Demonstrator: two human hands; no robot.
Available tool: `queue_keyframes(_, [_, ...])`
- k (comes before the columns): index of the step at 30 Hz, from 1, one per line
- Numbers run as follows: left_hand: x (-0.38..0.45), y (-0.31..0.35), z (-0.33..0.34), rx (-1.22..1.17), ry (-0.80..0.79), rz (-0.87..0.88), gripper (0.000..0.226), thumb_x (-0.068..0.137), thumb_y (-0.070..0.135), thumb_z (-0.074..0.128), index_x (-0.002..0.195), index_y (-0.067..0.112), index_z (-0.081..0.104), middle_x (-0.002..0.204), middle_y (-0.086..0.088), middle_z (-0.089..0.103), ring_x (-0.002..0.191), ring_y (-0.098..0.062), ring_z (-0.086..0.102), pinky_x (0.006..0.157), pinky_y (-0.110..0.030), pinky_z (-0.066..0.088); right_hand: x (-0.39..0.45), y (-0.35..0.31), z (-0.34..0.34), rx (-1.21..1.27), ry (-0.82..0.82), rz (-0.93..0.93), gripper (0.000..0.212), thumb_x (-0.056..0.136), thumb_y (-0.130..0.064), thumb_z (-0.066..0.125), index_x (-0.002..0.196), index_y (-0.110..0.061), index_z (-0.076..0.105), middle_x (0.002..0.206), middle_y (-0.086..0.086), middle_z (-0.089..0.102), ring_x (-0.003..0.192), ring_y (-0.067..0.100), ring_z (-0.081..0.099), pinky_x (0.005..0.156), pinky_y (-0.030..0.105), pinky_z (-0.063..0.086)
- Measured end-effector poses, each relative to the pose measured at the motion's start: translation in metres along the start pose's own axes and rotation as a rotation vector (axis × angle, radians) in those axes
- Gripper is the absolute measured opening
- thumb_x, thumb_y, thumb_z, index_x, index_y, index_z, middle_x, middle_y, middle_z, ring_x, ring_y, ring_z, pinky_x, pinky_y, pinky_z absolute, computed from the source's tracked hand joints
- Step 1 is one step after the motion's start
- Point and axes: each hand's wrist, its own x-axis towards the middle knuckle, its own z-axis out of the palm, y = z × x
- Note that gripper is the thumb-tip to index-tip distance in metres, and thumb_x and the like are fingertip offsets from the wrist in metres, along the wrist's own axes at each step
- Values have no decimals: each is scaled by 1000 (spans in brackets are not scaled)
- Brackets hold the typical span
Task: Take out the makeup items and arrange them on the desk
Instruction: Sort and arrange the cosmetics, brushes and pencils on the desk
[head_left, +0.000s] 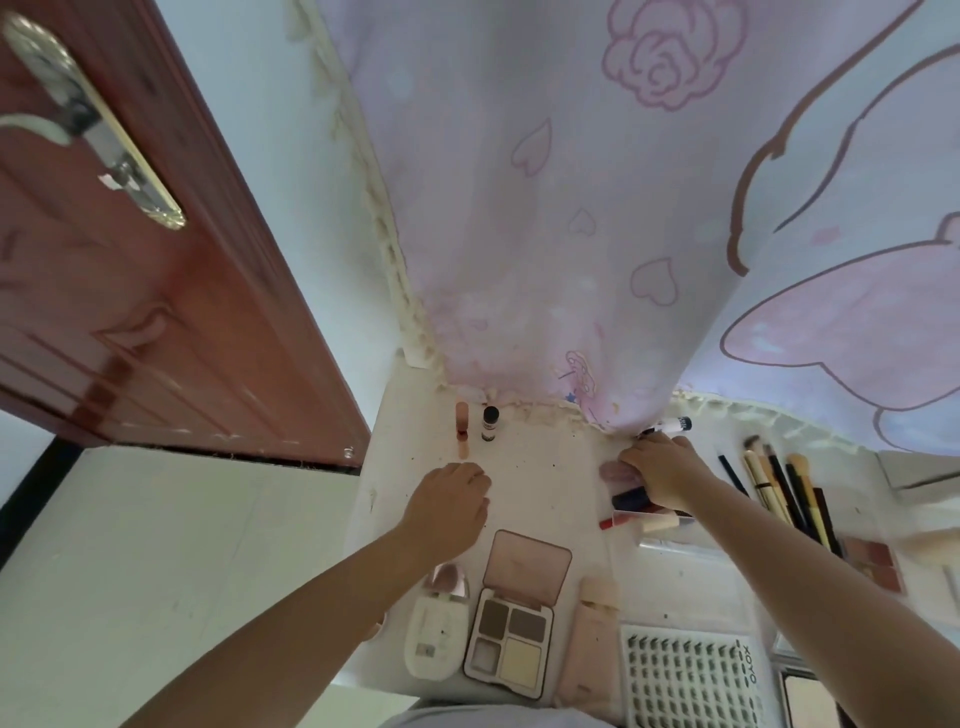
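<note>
On the white desk (545, 467) my left hand (449, 501) rests palm down with curled fingers, nothing visible in it, just below an upright peach lipstick (462, 428) and a small black-capped bottle (490, 423). My right hand (662, 467) reaches over a clear organizer box (670, 525) holding lipsticks, fingers closed around a dark blue tube (631, 499). A black and white tube (675, 425) lies just beyond that hand. Near the front edge lie a white oval case (434, 631), an open eyeshadow palette (514, 613), a pink tube (589, 644) and a tray of false lashes (685, 675).
Several makeup brushes (784, 488) lie in a row at the right, with a blush palette (878, 564) beside them. A pink printed curtain (597, 234) hangs over the desk's back edge. A red-brown door (130, 260) stands at the left, over pale floor.
</note>
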Motion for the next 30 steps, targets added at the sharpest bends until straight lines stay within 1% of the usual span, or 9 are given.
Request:
queue_keyframes(6, [28,37,-35,-320,9,-61,40,96,25,37,133,10,41,134,-6,48,122,-20,45,96,-30,38,-23,-1,-29,360,169,-61,27,95,-13,36,117,-10,52,119,8,56,106,25,53,91,32,42])
queue_keyframes(9, [44,64,-57,-602,-10,-96,43,97,29,35,135,9,35,126,-10,53,109,-23,55,88,-28,41,-46,-10,-58,583,256,-126,28,94,-8,38,119,-2,50,117,13,58,101,26,57,89,27,42])
queue_keyframes(11, [52,80,-75,-776,-13,-72,41,98,29,29,134,9,34,119,-11,55,92,-21,61,72,-25,43,-64,-13,-77,686,362,-127,32,93,-6,41,125,0,46,109,12,60,89,20,55,78,14,37])
queue_keyframes(14, [60,99,-102,-971,91,-43,31,100,25,26,109,8,49,89,-5,55,61,-10,50,53,-19,36,-90,-14,-104,875,525,-60,26,92,-6,43,118,-5,49,85,-3,58,62,3,53,59,8,40])
queue_keyframes(18, [66,120,-124,-900,297,-74,37,100,28,25,68,20,43,62,7,43,58,-6,42,55,-18,32,-106,-18,-129,1138,738,128,6,92,-15,46,90,-18,52,61,-6,55,36,-2,50,39,7,38])
queue_keyframes(23, [70,133,-146,-844,398,-118,34,100,30,23,83,12,47,73,-1,50,74,-24,53,69,-28,40,-107,-19,-155,1522,486,392,40,94,-35,41,62,-11,47,35,-6,41,23,6,31,29,16,25])
queue_keyframes(27, [72,134,-168,-964,419,-186,52,99,34,19,101,0,59,96,-20,64,93,-35,59,82,-36,47,-105,-27,-173,1251,674,338,47,95,-34,36,64,-5,54,55,3,45,42,13,38,42,21,30])
queue_keyframes(28, [74,133,-173,-1008,392,-215,55,100,33,19,108,-3,59,94,-21,64,88,-34,60,78,-35,48,-105,-30,-176,1150,757,315,47,96,-33,35,68,-2,57,59,5,47,49,15,40,47,22,31])
queue_keyframes(30, [76,129,-184,-1149,265,-286,53,100,31,19,115,-5,56,66,-11,54,54,-21,53,49,-23,43,-105,-34,-180,1040,905,278,44,95,-29,39,61,-5,52,53,2,43,51,15,39,48,15,29])
